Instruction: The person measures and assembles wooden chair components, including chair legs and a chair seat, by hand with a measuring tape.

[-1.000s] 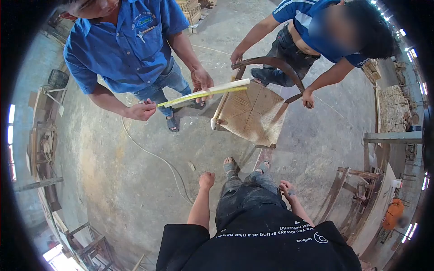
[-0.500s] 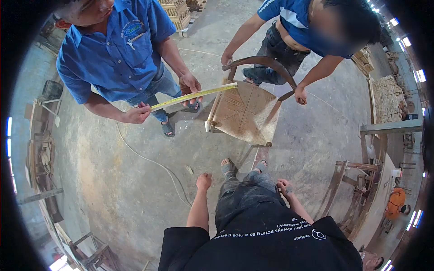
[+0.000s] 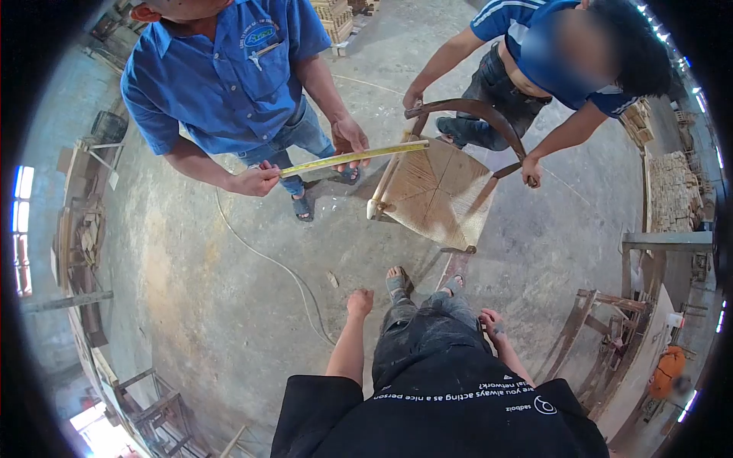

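At lower centre of the frame, standing with left hand (image 3: 360,302) curled fist-like, right hand (image 3: 493,324) half-bent; cannot tell if empty. Seemingly at a measuring step, facing chair (image 3: 437,187) and stretched tape measure (image 3: 343,159), upper centre. Next, probably calls for steadiness.

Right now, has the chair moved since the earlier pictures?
No, the chair shows no clear shift in any direction against the small scrap on the floor.

Ahead of bare left hand (image 3: 360,302), right hand (image 3: 492,324): dark-brown curved wooden chair rail (image 3: 489,114), smooth; tan square woven-fibre seat (image 3: 439,183), coarse. Below hands: grey concrete floor (image 3: 229,305), matt, scuffed.
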Motion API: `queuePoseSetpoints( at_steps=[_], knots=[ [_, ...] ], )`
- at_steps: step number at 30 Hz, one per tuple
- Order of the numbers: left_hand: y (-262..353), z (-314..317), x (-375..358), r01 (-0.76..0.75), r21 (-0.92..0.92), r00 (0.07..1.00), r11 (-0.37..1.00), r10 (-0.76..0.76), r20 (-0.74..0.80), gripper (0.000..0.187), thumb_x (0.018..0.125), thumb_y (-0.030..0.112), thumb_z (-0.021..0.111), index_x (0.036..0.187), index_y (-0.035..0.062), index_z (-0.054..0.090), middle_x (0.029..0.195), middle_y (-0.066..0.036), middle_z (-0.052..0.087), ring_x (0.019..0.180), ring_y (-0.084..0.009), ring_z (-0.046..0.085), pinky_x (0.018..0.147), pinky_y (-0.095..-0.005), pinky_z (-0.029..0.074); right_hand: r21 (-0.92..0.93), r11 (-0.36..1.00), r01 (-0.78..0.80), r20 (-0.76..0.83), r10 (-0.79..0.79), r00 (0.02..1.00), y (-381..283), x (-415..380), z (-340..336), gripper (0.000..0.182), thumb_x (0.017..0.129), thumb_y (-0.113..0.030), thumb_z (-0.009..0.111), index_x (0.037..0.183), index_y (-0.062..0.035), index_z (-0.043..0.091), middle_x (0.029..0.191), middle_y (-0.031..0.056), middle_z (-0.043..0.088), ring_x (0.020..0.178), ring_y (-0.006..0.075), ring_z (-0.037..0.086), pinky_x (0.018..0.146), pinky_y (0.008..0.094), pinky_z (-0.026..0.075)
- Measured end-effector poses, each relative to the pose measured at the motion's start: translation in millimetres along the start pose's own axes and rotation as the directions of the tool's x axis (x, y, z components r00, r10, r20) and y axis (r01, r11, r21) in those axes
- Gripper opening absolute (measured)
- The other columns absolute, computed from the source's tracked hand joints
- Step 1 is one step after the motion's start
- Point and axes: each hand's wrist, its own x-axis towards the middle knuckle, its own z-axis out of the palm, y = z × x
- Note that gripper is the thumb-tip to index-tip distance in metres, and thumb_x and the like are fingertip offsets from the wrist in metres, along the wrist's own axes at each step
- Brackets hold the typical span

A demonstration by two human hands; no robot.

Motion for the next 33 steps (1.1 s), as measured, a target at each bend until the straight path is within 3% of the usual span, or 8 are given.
queuePoseSetpoints(
  at_steps=[9,12,18,21,25,33],
  knots=[
    [1,2,4,0.013,0.008,1.000,1.000,-0.013,0.018,0.042,0.091,0.044,0.049,0.105,0.0108,0.070,0.113,-0.020,0.066,0.107,-0.0392,0.062,0.091,-0.0480,0.049,0.020,1.000,-0.002,-0.008,0.002,1.000,4,4,-2,0.036,0.092,-0.024,0.059,0.119,-0.0006,0.062,0.100,0.0128,0.069,0.089,0.0220,0.067,0.074,0.0341,0.054],
    [1,3,3,0.005,0.022,1.000,1.000,-0.005,0.007,0.043,0.090,0.045,0.049,0.106,0.0105,0.070,0.113,-0.020,0.066,0.107,-0.0399,0.062,0.091,-0.0480,0.049,-0.016,1.000,0.017,0.030,-0.017,0.999,14,8,-5,0.036,0.093,-0.024,0.057,0.124,-0.0061,0.058,0.104,0.0109,0.067,0.095,0.0231,0.066,0.076,0.0374,0.055],
    [3,2,4,0.017,0.008,1.000,1.000,-0.017,0.016,0.044,0.090,0.045,0.051,0.106,0.0088,0.069,0.111,-0.022,0.066,0.107,-0.0401,0.062,0.091,-0.0484,0.049,-0.041,0.999,0.024,0.039,-0.022,0.999,22,15,-5,0.036,0.093,-0.023,0.055,0.125,-0.0059,0.057,0.104,0.0108,0.067,0.096,0.0226,0.066,0.075,0.0371,0.055],
    [7,1,2,0.004,-0.010,1.000,1.000,-0.004,0.011,0.043,0.090,0.044,0.052,0.106,0.0083,0.069,0.110,-0.022,0.066,0.106,-0.0400,0.062,0.091,-0.0486,0.049,0.002,1.000,-0.007,0.002,0.007,1.000,4,5,-2,0.037,0.093,-0.024,0.057,0.120,0.0009,0.061,0.099,0.0110,0.069,0.090,0.0199,0.066,0.079,0.0329,0.052],
    [6,6,8,-0.029,-0.027,0.999,0.999,0.028,-0.036,0.039,0.087,0.044,0.055,0.100,0.0094,0.070,0.101,-0.021,0.068,0.100,-0.0392,0.064,0.086,-0.0484,0.050,0.012,1.000,-0.002,0.016,0.002,1.000,7,7,-4,0.036,0.094,-0.025,0.057,0.120,-0.0006,0.061,0.101,0.0104,0.068,0.090,0.0199,0.066,0.077,0.0335,0.053],
    [17,-3,3,-0.031,0.023,0.999,0.999,0.031,-0.008,0.040,0.090,0.042,0.052,0.103,0.0080,0.069,0.107,-0.022,0.067,0.104,-0.0397,0.063,0.088,-0.0482,0.050,0.022,0.999,-0.050,-0.004,0.050,0.999,-7,3,-3,0.036,0.093,-0.025,0.058,0.120,-0.0015,0.061,0.100,0.0106,0.068,0.088,0.0194,0.065,0.077,0.0336,0.053]
  ],
)
